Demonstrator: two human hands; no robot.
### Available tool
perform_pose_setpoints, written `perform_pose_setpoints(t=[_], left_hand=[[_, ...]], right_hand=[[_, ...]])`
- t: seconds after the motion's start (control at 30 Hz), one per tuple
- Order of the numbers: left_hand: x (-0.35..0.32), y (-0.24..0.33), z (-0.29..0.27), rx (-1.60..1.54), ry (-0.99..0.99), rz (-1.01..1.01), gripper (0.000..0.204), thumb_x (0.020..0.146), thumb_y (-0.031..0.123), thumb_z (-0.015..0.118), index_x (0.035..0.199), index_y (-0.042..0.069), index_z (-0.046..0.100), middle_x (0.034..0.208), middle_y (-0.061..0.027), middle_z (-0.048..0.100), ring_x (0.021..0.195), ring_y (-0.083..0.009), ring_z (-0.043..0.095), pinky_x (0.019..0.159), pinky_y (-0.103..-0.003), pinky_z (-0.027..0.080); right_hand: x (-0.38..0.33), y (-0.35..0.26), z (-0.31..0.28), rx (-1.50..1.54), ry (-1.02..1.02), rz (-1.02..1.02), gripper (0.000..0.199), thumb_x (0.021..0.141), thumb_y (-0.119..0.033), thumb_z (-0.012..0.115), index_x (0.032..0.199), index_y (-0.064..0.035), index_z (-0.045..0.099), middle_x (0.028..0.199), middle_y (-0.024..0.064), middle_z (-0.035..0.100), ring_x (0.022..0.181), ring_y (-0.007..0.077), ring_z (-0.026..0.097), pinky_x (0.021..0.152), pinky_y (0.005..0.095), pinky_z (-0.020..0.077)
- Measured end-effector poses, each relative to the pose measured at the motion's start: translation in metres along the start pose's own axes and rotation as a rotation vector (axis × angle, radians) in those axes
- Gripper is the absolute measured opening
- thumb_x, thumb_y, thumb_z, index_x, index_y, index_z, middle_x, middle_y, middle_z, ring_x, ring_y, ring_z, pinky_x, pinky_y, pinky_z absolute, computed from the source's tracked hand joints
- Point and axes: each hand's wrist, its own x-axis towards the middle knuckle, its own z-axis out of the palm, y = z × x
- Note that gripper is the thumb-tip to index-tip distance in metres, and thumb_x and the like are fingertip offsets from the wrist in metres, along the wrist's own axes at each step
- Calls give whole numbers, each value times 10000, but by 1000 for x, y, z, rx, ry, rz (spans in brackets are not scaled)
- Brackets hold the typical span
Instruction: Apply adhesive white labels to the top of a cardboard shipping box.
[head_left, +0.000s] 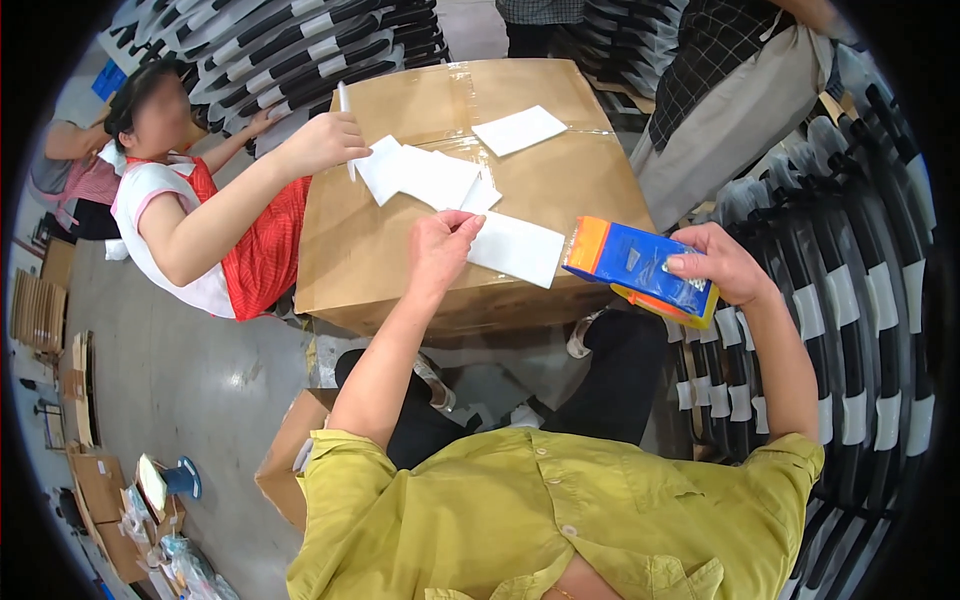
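My left hand [440, 250] pinches the near left corner of a white rectangular packet [515, 250] between thumb and fingertips. The packet lies at the near edge of a large taped cardboard box [370, 265]. In my right hand [728, 262] is a blue tape dispenser [645, 262] with an orange front end and yellow edging. Its orange end points left, close to the packet's right edge. Beyond my left hand, several white packets [440, 178] overlap on the box top. Another white packet [519, 130] lies apart, farther back.
A co-worker in a red apron [268, 235] reaches over the box from the left, a slim white stick-like thing in hand. Another person [725, 90] stands at the far right. Stacks of plastic-wrapped black parts [850, 300] rise on the right and behind. An open carton [290, 455] sits near my left.
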Motion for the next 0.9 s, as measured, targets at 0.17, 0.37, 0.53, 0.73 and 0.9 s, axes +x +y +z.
perform_pose_setpoints(t=[0.17,0.37,0.53,0.73,0.9], left_hand=[[2,-1,6,144,42,19,236,742,216,614,809,-9,640,684,-152,615,620,-240,588,600,-320,448],[3,-7,10,296,77,120,199,738,201,601,793,13,643,684,-156,604,663,-303,584,625,-359,449],[-7,-6,18,586,61,193,184,718,209,621,793,41,632,869,-138,576,762,-294,571,639,-379,445],[-16,-14,19,697,279,471,190,695,183,650,812,40,604,1056,-127,464,844,-279,529,671,-384,440],[-50,-22,-6,288,402,389,227,756,183,620,909,22,570,905,-119,546,769,-223,552,621,-305,444]], right_hand=[[17,-5,-2,-57,-29,30,389,694,-254,659,908,64,588,784,73,616,682,88,566,651,208,450],[31,1,-4,-92,-62,68,410,702,-257,655,941,69,586,801,85,622,688,100,575,652,214,457],[34,8,-1,-45,-77,103,418,701,-259,660,949,69,585,802,94,624,691,109,585,650,216,466],[27,14,11,-8,-40,119,366,693,-249,661,873,63,597,759,66,619,656,83,568,630,200,453],[11,24,20,61,-64,111,420,711,-261,660,950,74,573,806,128,626,691,138,603,679,238,477]])
